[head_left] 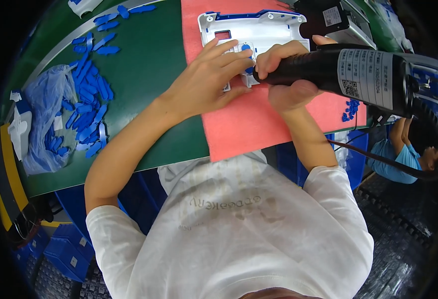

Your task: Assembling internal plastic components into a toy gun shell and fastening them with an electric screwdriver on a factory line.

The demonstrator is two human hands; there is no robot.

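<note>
The right grip [290, 97] is closed around the narrow end of a black handheld power tool [318, 66], fingers over the far side and thumb along the near side; the tool's thick body, with a white label [366, 77], stretches to the right of that grip, and a dark cable [386, 158] curves around beyond its rear. The left grip [204, 75] is palm down just left of the tool's tip, fingers loosely spread over the near part of a white casing [266, 34] and thumb set apart below them; whether it pinches anything cannot be told. The casing lies directly ahead of both grips, blue trim along its far edge, with a round-headed blue part [246, 49] inside it by the left fingertips. Under both grips is a pink mat [251, 132] on the green desk [142, 60]. To the right of the right grip and a little nearer the person, small blue pieces [350, 110] sit on the mat. Well left of the left grip are a heap of blue strips [85, 112] and a clear plastic bag [44, 94]. Ahead and right of the right grip stands a black box [323, 16].
</note>
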